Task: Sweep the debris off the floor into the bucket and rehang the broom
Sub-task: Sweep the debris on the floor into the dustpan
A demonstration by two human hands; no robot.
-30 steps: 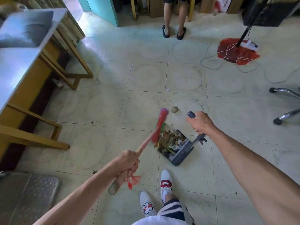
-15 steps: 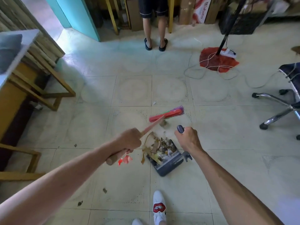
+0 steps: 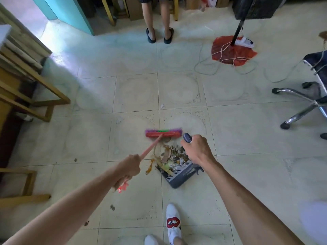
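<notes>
While clenched on its handle, left hand behind broom; right hand gripping dustpan.

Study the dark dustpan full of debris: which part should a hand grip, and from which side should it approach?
Grip the upright handle of the dustpan near its top, coming from above and behind the pan. The handle rises from the closed rear edge, and the open mouth with the debris faces the broom head. The right hand grips it there, fingers wrapped round.
</notes>
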